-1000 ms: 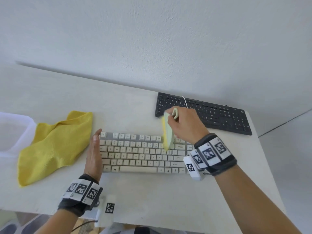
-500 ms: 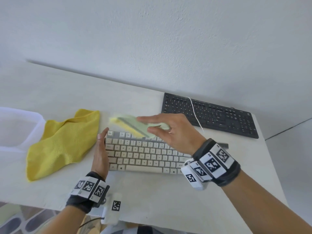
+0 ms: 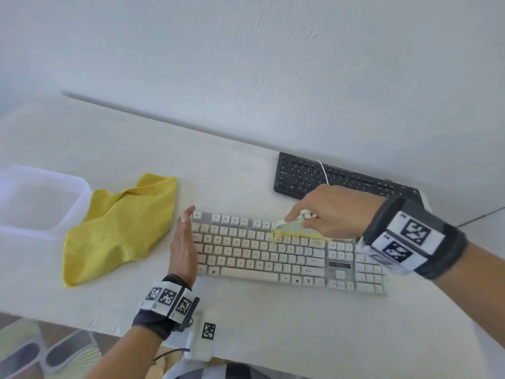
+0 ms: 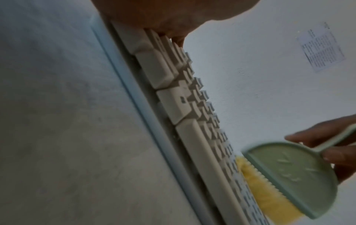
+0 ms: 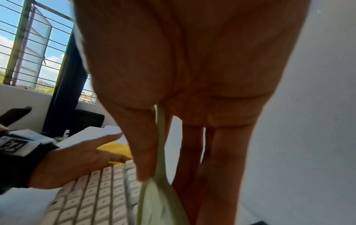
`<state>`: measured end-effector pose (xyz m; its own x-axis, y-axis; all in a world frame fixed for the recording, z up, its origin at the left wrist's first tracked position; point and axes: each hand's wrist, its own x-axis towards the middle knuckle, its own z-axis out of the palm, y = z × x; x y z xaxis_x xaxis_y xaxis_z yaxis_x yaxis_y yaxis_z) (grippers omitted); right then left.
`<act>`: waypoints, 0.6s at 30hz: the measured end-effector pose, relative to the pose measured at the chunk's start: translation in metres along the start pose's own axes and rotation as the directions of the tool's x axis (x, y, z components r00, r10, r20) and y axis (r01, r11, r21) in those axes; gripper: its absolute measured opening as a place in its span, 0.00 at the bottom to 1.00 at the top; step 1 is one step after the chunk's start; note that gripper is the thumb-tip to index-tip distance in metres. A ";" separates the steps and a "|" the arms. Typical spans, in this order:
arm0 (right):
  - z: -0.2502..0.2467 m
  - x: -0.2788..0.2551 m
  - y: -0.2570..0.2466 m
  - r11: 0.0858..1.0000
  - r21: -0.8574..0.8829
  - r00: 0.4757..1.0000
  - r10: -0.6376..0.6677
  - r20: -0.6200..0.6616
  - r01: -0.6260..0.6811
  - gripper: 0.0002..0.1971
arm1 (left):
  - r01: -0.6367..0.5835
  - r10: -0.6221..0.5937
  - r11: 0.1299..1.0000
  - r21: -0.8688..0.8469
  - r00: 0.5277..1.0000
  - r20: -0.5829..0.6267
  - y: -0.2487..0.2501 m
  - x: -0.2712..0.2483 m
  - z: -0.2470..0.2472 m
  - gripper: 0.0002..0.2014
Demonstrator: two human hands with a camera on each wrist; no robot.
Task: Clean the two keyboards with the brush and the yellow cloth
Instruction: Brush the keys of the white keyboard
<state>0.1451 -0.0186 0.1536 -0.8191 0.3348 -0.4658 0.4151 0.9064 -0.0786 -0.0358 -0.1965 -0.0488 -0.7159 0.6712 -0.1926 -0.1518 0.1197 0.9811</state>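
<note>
A white keyboard [image 3: 287,255] lies in front of me on the table [image 3: 273,329]. My right hand [image 3: 328,212] pinches the pale green brush [image 3: 293,227] by its handle, and the yellow bristles [image 4: 263,187] touch the upper key rows near the middle. My left hand [image 3: 183,247] stands edge-on, fingers straight, against the white keyboard's left end. A black keyboard [image 3: 338,179] lies behind, near the wall. The yellow cloth [image 3: 120,228] lies crumpled to the left. In the right wrist view the brush [image 5: 159,197] hangs between thumb and fingers over the keys [image 5: 92,197].
A clear plastic container [image 3: 38,203] stands at the far left beside the cloth. A white cable [image 3: 323,170] runs across the black keyboard. The table's right edge lies just past both keyboards. The wall rises close behind.
My right hand swung the brush left across the white keyboard, then back right, and it now rests with its bristles down on the upper rows. My left hand stayed at the keyboard's left end.
</note>
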 end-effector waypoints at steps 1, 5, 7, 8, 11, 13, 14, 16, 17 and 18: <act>-0.004 -0.005 0.005 1.000 -0.025 1.000 0.002 -0.001 -0.002 0.16 | -0.009 0.009 1.000 0.012 1.000 -0.003 0.000 -0.001 0.000 0.40; 0.006 -0.013 0.010 0.953 0.190 0.951 -0.186 -0.246 0.236 0.16 | -0.027 0.027 1.000 0.000 1.000 0.000 -0.002 0.000 0.001 0.43; 0.025 -0.013 0.017 0.937 0.231 0.937 -0.190 -0.292 0.262 0.17 | -0.036 0.036 0.999 0.012 0.999 -0.001 -0.003 0.000 0.002 0.45; 0.036 -0.015 0.025 0.953 0.208 0.952 -0.161 -0.261 0.218 0.17 | -0.040 0.040 0.999 0.021 0.999 -0.001 -0.003 0.001 0.002 0.47; 0.046 -0.033 0.054 0.996 0.089 0.996 -0.016 -0.092 0.024 0.17 | -0.042 0.042 0.998 0.040 0.999 0.002 -0.005 0.002 0.002 0.50; 0.033 -0.047 0.068 0.997 0.022 0.997 0.073 -0.007 -0.073 0.17 | -0.039 0.039 0.998 0.040 0.999 0.001 -0.007 0.003 0.002 0.50; 0.026 -0.053 0.071 0.996 0.007 0.995 0.094 0.015 -0.094 0.16 | -0.040 0.040 0.998 0.040 0.999 0.000 -0.008 0.003 0.001 0.50; 0.017 -0.060 0.068 0.997 0.045 0.997 0.062 -0.035 -0.060 0.15 | -0.042 0.042 0.999 0.033 0.999 0.002 -0.008 0.003 0.001 0.51; 0.017 -0.060 0.063 0.994 0.108 0.994 0.018 -0.109 -0.006 0.15 | -0.039 0.039 0.999 0.026 0.999 0.003 -0.007 0.003 0.001 0.51; 0.019 -0.059 0.059 0.980 0.192 0.982 -0.024 -0.189 0.061 0.15 | -0.035 0.035 0.999 0.019 0.999 0.004 -0.008 0.003 0.001 0.51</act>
<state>0.2255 0.0097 0.1601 -0.8891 0.3554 -0.2885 0.4324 0.8588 -0.2746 -0.0364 -0.1949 -0.0569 -0.7180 0.6778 -0.1583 -0.1141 0.1097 0.9874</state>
